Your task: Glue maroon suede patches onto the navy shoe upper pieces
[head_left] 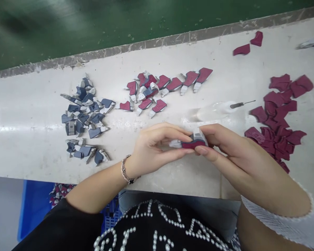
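Note:
Between my two hands is a small plastic part, grey and white with a dark red panel on its near side. The thumb and fingers of my left hand pinch its left end, where a white tip sticks out. My right hand grips the other end, thumb against the red panel. Just beyond my hands lies a cluster of similar parts with red panels. To the right of my right hand is a heap of loose dark red panels.
Grey-and-white parts without red are heaped at the left of the white table. A thin screwdriver lies right of centre. Two red panels sit near the far edge. Below the table's left front stands a blue bin holding parts.

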`<state>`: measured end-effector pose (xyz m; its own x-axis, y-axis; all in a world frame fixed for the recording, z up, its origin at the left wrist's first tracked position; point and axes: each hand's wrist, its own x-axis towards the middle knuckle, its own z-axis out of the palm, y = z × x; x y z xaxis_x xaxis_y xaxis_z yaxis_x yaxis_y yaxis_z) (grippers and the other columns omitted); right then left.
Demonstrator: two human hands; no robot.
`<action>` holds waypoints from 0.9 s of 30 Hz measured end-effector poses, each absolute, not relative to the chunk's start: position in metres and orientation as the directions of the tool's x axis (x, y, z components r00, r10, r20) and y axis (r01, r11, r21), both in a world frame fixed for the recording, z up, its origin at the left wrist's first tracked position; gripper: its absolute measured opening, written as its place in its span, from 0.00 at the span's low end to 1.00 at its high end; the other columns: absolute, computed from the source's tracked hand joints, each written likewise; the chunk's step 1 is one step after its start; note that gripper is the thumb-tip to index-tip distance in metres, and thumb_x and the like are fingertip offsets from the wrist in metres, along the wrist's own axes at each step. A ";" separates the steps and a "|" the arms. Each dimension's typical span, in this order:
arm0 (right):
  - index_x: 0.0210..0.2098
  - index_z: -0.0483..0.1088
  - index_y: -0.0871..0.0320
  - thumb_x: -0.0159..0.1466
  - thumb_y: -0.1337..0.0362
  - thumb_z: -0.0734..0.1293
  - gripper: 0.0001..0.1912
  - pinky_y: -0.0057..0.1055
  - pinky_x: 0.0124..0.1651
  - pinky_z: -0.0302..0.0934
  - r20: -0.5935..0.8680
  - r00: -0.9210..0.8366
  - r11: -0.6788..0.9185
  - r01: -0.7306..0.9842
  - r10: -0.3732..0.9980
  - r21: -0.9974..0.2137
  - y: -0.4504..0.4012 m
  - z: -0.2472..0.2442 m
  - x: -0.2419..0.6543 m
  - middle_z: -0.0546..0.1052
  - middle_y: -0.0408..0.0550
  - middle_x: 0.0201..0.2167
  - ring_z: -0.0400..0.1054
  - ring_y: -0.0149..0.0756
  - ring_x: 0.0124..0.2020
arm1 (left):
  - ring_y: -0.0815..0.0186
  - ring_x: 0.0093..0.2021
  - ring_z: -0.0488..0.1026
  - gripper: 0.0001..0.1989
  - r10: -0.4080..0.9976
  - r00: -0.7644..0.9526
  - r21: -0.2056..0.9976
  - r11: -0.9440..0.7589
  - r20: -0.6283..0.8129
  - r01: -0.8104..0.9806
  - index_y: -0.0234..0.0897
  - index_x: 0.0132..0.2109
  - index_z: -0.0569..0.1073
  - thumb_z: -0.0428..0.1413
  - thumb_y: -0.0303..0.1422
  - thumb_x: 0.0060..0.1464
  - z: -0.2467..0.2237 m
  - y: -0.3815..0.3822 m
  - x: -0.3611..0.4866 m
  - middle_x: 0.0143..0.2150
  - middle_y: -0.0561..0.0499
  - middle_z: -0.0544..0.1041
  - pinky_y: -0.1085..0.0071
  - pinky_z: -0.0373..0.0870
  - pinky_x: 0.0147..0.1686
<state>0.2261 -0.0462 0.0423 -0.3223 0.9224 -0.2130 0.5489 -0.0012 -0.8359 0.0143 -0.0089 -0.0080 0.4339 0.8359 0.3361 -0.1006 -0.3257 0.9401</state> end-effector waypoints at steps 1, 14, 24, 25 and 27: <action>0.43 0.66 0.51 0.75 0.54 0.60 0.09 0.27 0.30 0.62 -0.213 -0.319 0.011 0.576 0.924 -0.817 -0.046 0.043 0.227 0.75 0.38 0.32 0.71 0.30 0.31 | 0.65 0.46 0.84 0.15 0.849 0.451 0.961 -0.257 0.274 -0.099 0.37 0.48 0.78 0.69 0.27 0.53 -0.008 -0.010 0.014 0.47 0.46 0.84 0.72 0.83 0.47; 0.46 0.70 0.53 0.75 0.55 0.59 0.12 0.31 0.32 0.64 -0.136 -0.613 0.335 0.589 0.778 -0.736 -0.040 0.039 0.244 0.79 0.43 0.35 0.75 0.36 0.34 | 0.73 0.27 0.69 0.06 0.653 0.741 0.973 -0.024 -0.160 0.231 0.34 0.38 0.75 0.61 0.33 0.59 0.009 -0.009 0.009 0.31 0.52 0.76 0.77 0.66 0.24; 0.45 0.71 0.52 0.75 0.51 0.60 0.14 0.31 0.32 0.66 -0.182 -0.585 0.264 0.593 0.790 -0.760 -0.038 0.044 0.245 0.79 0.42 0.35 0.76 0.35 0.34 | 0.69 0.31 0.76 0.15 0.652 0.739 0.961 -0.052 -0.174 0.271 0.36 0.41 0.75 0.62 0.44 0.60 0.003 -0.014 0.013 0.33 0.51 0.79 0.74 0.73 0.31; 0.45 0.71 0.52 0.75 0.51 0.59 0.14 0.31 0.32 0.66 -0.191 -0.588 0.264 0.598 0.786 -0.757 -0.040 0.043 0.245 0.79 0.43 0.35 0.76 0.36 0.34 | 0.69 0.31 0.76 0.15 0.640 0.749 0.953 -0.089 -0.169 0.291 0.36 0.41 0.76 0.61 0.45 0.61 0.003 -0.013 0.012 0.33 0.51 0.79 0.74 0.72 0.32; 0.42 0.71 0.53 0.75 0.52 0.58 0.16 0.32 0.31 0.65 -0.219 -0.604 0.253 0.597 0.767 -0.761 -0.042 0.041 0.245 0.78 0.43 0.33 0.74 0.36 0.33 | 0.69 0.30 0.75 0.16 0.609 0.780 0.941 -0.162 -0.143 0.299 0.37 0.41 0.76 0.60 0.47 0.62 0.002 -0.012 0.011 0.31 0.52 0.78 0.74 0.71 0.31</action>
<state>0.2446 -0.0420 0.0413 -0.6037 0.7666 -0.2186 0.5968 0.2529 -0.7615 0.0108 -0.0122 0.0023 0.7803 0.6087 -0.1432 0.2987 -0.1616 0.9406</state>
